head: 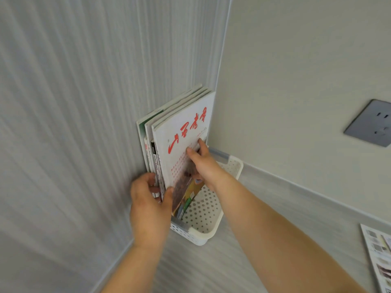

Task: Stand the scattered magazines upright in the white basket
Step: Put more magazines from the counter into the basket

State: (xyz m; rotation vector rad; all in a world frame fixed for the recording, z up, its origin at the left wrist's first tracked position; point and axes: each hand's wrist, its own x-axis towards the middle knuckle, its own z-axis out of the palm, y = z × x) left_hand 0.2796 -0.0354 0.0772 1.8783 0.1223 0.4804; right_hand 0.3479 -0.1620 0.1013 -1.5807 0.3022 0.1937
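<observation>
A white perforated basket [211,210] sits on the floor in a corner where two walls meet. Several magazines [182,132] stand upright in its left side, leaning against the left wall. The front one has a white cover with red brush lettering. My left hand [149,204] grips the near edges of the stack, thumb on the front cover. My right hand [202,163] lies against the front cover, fingers pressing on it. The lower part of the stack is hidden by my hands and the basket.
Another magazine [378,254] lies flat on the floor at the right edge. A grey wall socket [372,122] sits on the right wall above a pale skirting board [306,189]. The right half of the basket holds nothing.
</observation>
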